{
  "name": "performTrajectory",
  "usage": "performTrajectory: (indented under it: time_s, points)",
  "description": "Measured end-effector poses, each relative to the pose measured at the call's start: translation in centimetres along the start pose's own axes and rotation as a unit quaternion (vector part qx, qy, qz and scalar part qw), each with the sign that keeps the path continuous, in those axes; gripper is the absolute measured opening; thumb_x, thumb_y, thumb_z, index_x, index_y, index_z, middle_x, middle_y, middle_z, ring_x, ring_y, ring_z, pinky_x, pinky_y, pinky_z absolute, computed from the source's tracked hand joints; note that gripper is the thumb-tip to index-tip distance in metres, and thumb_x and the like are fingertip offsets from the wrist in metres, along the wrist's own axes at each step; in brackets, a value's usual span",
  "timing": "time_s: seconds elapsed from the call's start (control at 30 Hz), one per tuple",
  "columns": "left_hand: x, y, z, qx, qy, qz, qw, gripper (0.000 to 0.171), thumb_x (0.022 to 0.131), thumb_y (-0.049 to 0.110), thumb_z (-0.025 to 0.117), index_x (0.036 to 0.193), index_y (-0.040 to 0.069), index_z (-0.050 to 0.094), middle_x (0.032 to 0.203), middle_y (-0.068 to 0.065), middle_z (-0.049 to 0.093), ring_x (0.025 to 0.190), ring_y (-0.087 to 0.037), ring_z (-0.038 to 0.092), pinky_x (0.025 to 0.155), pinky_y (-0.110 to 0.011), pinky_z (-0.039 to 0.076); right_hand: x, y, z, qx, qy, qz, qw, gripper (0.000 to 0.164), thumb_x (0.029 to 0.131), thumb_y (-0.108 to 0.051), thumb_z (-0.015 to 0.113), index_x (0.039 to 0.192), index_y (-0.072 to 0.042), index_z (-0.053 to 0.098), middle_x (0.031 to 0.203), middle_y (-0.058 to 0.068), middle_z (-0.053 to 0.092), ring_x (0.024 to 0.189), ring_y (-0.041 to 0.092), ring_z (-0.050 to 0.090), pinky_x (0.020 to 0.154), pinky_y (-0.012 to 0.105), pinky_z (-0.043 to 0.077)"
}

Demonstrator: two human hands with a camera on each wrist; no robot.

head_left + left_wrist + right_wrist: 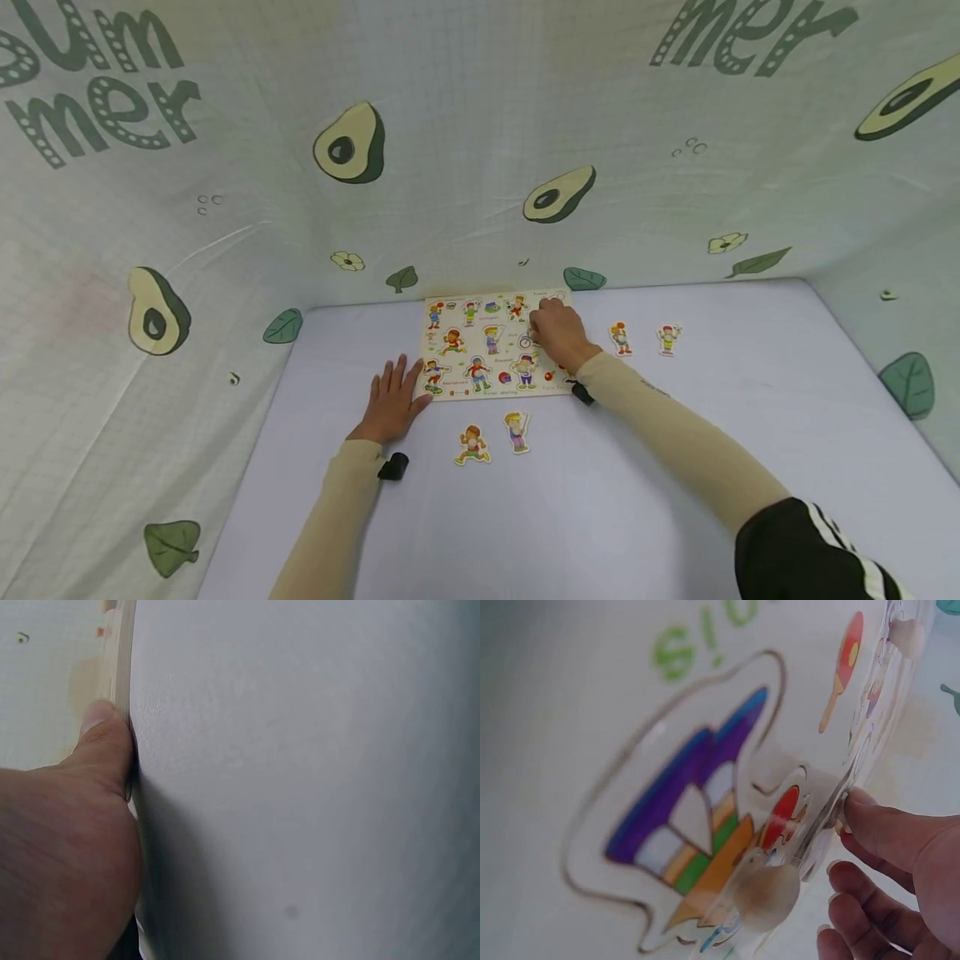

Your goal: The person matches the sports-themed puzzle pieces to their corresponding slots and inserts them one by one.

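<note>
A wooden knob puzzle board (536, 298) with pictures of children at sports lies at the back of the table. My left hand (387, 406) rests flat with fingers spread at its left front corner; the thumb (101, 731) lies along the board's edge in the left wrist view. Over the board's upper right, my right hand (558, 333) bends its fingers down. In the right wrist view, the thumb and index finger (877, 821) pinch a small puzzle piece, mostly hidden by the fingers. A round wooden knob (765, 898) stands on a piece nearer that camera.
In front of the board lie a runner piece (472, 445) and a bat-holder piece (517, 432). To its right lie a ball-player piece (620, 339) and another child-shaped piece (668, 339). An avocado-printed curtain (450, 225) hangs behind the white table (600, 517).
</note>
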State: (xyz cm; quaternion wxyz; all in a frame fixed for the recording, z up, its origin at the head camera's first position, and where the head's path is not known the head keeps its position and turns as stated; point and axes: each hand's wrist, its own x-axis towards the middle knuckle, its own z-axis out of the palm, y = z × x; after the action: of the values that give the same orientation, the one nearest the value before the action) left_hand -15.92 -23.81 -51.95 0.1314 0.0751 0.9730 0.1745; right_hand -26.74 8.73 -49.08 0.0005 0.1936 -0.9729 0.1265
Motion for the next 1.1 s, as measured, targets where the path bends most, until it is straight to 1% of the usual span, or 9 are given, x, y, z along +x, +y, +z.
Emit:
performTrajectory:
  time_s: [0.13, 0.23, 0.4, 0.47, 0.57, 0.73, 0.83, 0.97, 1.1]
  points:
    - [0.0, -0.3, 0.1, -0.002, 0.006, 0.001, 1.0000, 0.072, 0.111, 0.035, 0.054, 0.168, 0.005, 0.022, 0.175, -0.028, 0.003, 0.161, -0.051, -0.003, 0.127, -0.067, -0.001, 0.2, -0.2, 0.0, 0.006, 0.007, -0.008, 1.000, 0.013, 0.097, -0.015, 0.079, 0.095, -0.003, 0.077, 0.097, 0.011, 0.064, 0.094, 0.028, 0.057, 0.082, 0.042, 0.052]
    - [-0.1, -0.5, 0.1, 0.004, 0.003, -0.003, 1.0000, 0.073, 0.111, 0.036, 0.053, 0.169, 0.006, 0.021, 0.175, -0.027, 0.002, 0.161, -0.050, -0.004, 0.128, -0.066, -0.002, 0.2, -0.1, 0.1, 0.007, 0.011, -0.011, 1.000, 0.013, 0.096, -0.016, 0.080, 0.093, -0.003, 0.077, 0.097, 0.011, 0.065, 0.093, 0.028, 0.057, 0.083, 0.042, 0.051]
    - [-0.2, -0.3, 0.0, -0.005, 0.002, -0.007, 1.0000, 0.073, 0.110, 0.033, 0.057, 0.168, 0.004, 0.023, 0.175, -0.028, 0.003, 0.161, -0.051, -0.003, 0.127, -0.067, -0.001, 0.0, -0.1, 0.1, 0.002, 0.015, -0.015, 1.000, 0.012, 0.097, -0.017, 0.080, 0.093, -0.005, 0.077, 0.098, 0.010, 0.065, 0.094, 0.028, 0.057, 0.086, 0.043, 0.050]
    - [-0.1, -0.3, 0.0, -0.004, 0.000, -0.008, 1.0000, 0.073, 0.110, 0.033, 0.055, 0.168, 0.004, 0.022, 0.175, -0.028, 0.002, 0.161, -0.051, -0.004, 0.127, -0.067, -0.001, 0.0, -0.1, 0.2, 0.004, 0.018, -0.014, 1.000, 0.013, 0.097, -0.017, 0.079, 0.093, -0.005, 0.077, 0.098, 0.010, 0.064, 0.096, 0.029, 0.057, 0.086, 0.044, 0.049]
    - [0.0, -0.5, 0.2, 0.002, -0.001, -0.006, 1.0000, 0.073, 0.111, 0.036, 0.052, 0.169, 0.005, 0.019, 0.175, -0.027, 0.000, 0.161, -0.050, -0.005, 0.127, -0.066, -0.002, -0.3, -0.1, 0.2, 0.007, 0.026, -0.006, 1.000, 0.013, 0.098, -0.017, 0.078, 0.098, -0.004, 0.076, 0.099, 0.011, 0.065, 0.099, 0.031, 0.059, 0.087, 0.045, 0.050]
    - [0.2, -0.8, 0.4, 0.001, 0.006, 0.004, 1.0000, 0.073, 0.111, 0.037, 0.052, 0.168, 0.005, 0.021, 0.175, -0.027, 0.001, 0.160, -0.052, -0.004, 0.127, -0.068, 0.000, -1.2, 0.0, 0.2, 0.001, 0.040, 0.008, 0.999, 0.018, 0.097, -0.017, 0.079, 0.107, -0.003, 0.077, 0.105, 0.013, 0.068, 0.103, 0.033, 0.058, 0.090, 0.048, 0.050]
    - [0.2, -0.7, 0.5, -0.001, 0.007, 0.006, 1.0000, 0.073, 0.111, 0.038, 0.053, 0.169, 0.005, 0.021, 0.175, -0.027, 0.002, 0.160, -0.052, -0.003, 0.127, -0.068, 0.000, -1.8, 0.0, 0.2, -0.010, 0.044, 0.015, 0.999, 0.020, 0.096, -0.021, 0.080, 0.106, -0.003, 0.080, 0.105, 0.013, 0.065, 0.101, 0.032, 0.055, 0.090, 0.048, 0.049]
    - [0.2, -0.5, 0.4, 0.004, 0.005, 0.004, 1.0000, 0.073, 0.111, 0.037, 0.052, 0.169, 0.006, 0.020, 0.175, -0.027, 0.001, 0.161, -0.051, -0.004, 0.127, -0.067, -0.001, -2.4, 0.0, 0.1, -0.019, 0.053, 0.028, 0.998, 0.027, 0.095, -0.026, 0.081, 0.109, -0.004, 0.082, 0.106, 0.014, 0.064, 0.099, 0.032, 0.053, 0.090, 0.047, 0.047]
    - [0.2, -0.2, 0.2, 0.006, -0.002, -0.001, 1.0000, 0.073, 0.111, 0.036, 0.052, 0.169, 0.005, 0.020, 0.175, -0.027, 0.000, 0.161, -0.050, -0.005, 0.127, -0.066, -0.002, -3.0, 0.3, 0.1, -0.024, 0.062, 0.046, 0.997, 0.026, 0.094, -0.026, 0.082, 0.104, -0.003, 0.083, 0.102, 0.014, 0.065, 0.094, 0.032, 0.051, 0.086, 0.047, 0.046]
